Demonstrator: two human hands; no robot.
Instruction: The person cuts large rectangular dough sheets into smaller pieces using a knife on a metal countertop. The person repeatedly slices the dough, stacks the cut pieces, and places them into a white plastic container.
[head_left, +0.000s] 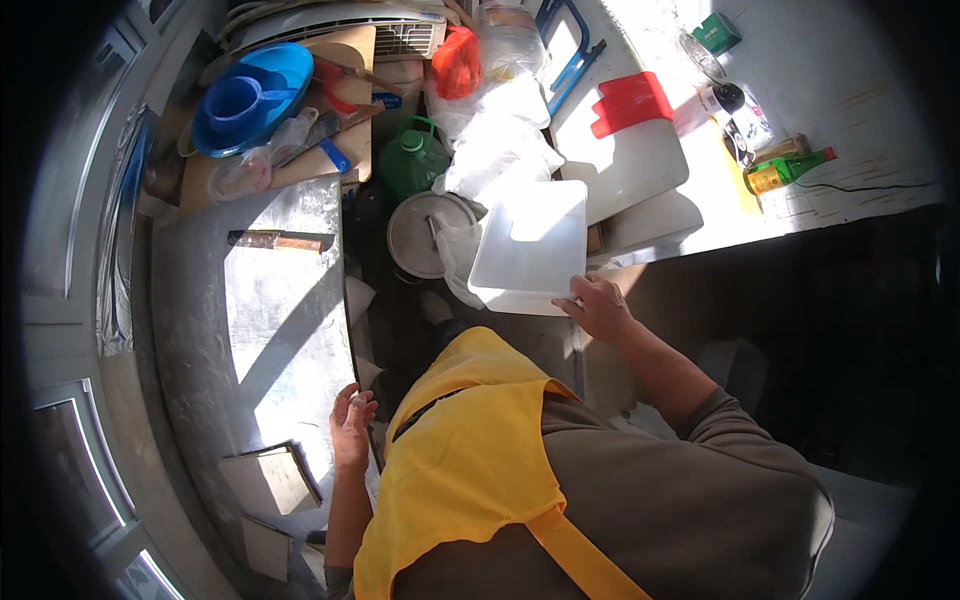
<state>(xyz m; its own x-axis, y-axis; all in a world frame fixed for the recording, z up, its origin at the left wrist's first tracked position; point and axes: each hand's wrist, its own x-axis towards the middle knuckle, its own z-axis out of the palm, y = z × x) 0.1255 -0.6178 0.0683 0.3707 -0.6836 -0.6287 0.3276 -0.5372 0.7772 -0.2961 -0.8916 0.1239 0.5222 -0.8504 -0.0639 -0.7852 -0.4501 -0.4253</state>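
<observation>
My right hand (600, 306) grips the near right corner of a translucent white plastic tub (536, 259), tilted above the floor between the two work surfaces. Its thumb and fingers pinch the rim. My left hand (352, 424) is at the edge of the left worktop (300, 352), with its fingers loosely curled and apart and nothing seen in them. A knife with a wooden handle (298, 244) lies farther up that worktop. Just left of the tub are a round metal lid (426, 236) and a crumpled clear plastic bag (459, 251).
Blue basin (259, 64) with a blue dipper (232, 103), back left. Green plastic jug (412, 161) and white plastic bags (495, 142) stand beyond the tub. On the right surface are a white board (637, 169), red plastic piece (634, 103) and green glass bottle (791, 171). Boards (271, 480) lie near left.
</observation>
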